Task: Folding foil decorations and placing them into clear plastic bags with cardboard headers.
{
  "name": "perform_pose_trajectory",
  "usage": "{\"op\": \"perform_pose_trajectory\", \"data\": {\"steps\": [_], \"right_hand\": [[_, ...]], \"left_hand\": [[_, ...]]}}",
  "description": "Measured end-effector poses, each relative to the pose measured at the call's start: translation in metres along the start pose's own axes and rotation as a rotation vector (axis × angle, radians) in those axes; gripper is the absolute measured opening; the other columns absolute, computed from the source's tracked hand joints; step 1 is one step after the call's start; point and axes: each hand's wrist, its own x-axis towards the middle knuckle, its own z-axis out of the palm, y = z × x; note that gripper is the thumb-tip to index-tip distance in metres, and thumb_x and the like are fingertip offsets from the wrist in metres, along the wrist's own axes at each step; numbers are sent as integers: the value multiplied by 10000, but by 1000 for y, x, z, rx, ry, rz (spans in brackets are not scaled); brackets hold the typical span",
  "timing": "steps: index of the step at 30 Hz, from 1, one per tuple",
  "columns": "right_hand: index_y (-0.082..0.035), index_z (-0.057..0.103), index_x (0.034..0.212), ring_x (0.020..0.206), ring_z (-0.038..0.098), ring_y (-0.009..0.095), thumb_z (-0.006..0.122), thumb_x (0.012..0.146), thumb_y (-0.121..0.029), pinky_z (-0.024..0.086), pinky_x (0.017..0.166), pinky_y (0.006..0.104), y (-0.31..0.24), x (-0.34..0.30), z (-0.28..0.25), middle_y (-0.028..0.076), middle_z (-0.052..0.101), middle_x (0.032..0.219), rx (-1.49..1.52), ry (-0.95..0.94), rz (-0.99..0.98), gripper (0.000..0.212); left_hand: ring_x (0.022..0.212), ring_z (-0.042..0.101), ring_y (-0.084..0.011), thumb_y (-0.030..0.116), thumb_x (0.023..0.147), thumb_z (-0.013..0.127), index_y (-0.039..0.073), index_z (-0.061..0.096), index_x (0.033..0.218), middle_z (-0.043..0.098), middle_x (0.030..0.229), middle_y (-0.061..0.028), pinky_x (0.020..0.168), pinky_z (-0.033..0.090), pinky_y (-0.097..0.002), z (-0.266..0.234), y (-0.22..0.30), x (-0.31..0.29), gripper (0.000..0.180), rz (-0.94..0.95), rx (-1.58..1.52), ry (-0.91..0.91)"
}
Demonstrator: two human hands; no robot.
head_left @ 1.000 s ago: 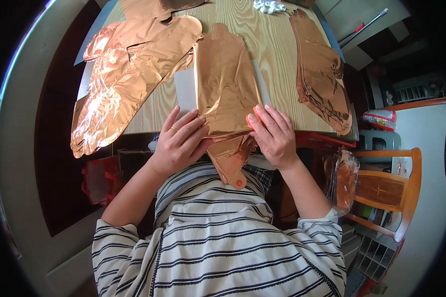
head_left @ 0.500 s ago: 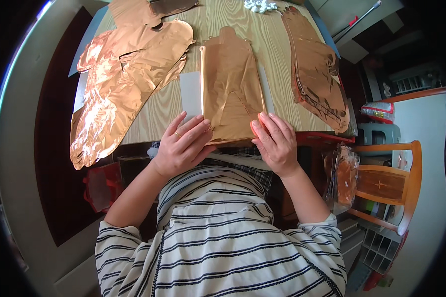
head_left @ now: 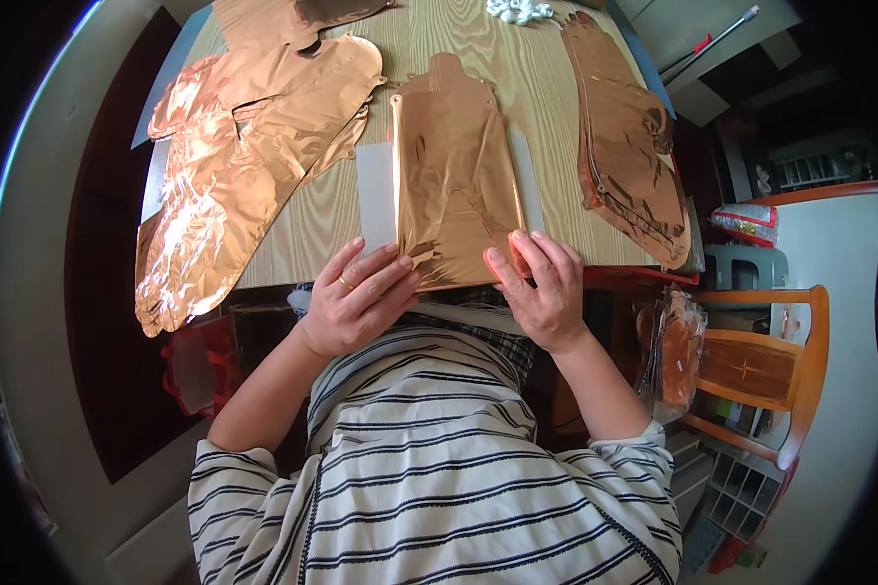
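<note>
A folded, flat rose-gold foil balloon (head_left: 449, 166) lies in front of me, its near edge at the table's front edge. White card (head_left: 376, 200) shows from beneath it on both sides. My left hand (head_left: 356, 300), with a ring on one finger, has its curled fingers on the near left corner; its thumb is mostly hidden. At the near right corner my right hand (head_left: 544, 292) pinches the foil. Orange covers (head_left: 520, 255) show on its thumb and forefinger tips. The foil between the hands is creased.
Unfolded foil balloons (head_left: 234, 175) lie at the left, overhanging the table (head_left: 307, 229). Another foil stack (head_left: 626, 136) is at the right. A white bundle (head_left: 519, 10) sits at the far edge. A wooden chair (head_left: 751, 366) with a plastic-wrapped pack (head_left: 681, 346) stands right.
My right thumb has moved up and left over the foil, nearer the forefinger. New creases show along the near part of the balloon. My left hand has barely shifted.
</note>
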Motion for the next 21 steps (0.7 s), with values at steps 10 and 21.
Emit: {"op": "perform_pose_trajectory", "data": {"steps": [10, 21], "right_hand": [[-179, 718, 1259, 1186, 550, 280, 763, 837, -120, 464, 988, 420, -1, 2, 4, 82, 615, 1289, 37, 61, 13, 428], [-154, 741, 1179, 1064, 598, 244, 794, 832, -136, 494, 885, 388, -1, 9, 3, 57, 660, 1155, 34, 82, 13, 352]], "left_hand": [[1125, 675, -222, 174, 788, 771, 127, 766, 1056, 716, 1149, -28, 1081, 440, -443, 1, 0, 2, 272, -52, 23, -4], [1035, 703, -208, 118, 765, 820, 126, 757, 1011, 733, 1074, -12, 887, 532, -377, 1, -4, 7, 254, -34, 28, 47]]}}
